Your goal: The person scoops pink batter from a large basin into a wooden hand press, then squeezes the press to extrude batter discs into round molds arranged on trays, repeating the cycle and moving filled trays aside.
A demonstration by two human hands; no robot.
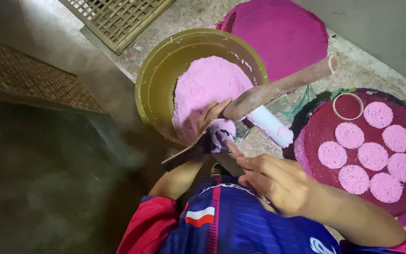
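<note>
my left hand (211, 115) clamped on wooden stick (278, 87) over the bowl's (153, 82) near rim | right hand (271, 181) fingers loosely curled, forefinger touching pink dough lump (222, 128) | lump soft, powdery

No packages, signs or screens in view. Only label-like item: small rectangular patch (200, 217) on chest of person's blue and red shirt, near bottom centre; white band above red band, slightly tilted. Pale emblem (319, 245) at shirt's lower right edge, partly cut off, shape unclear.
</note>
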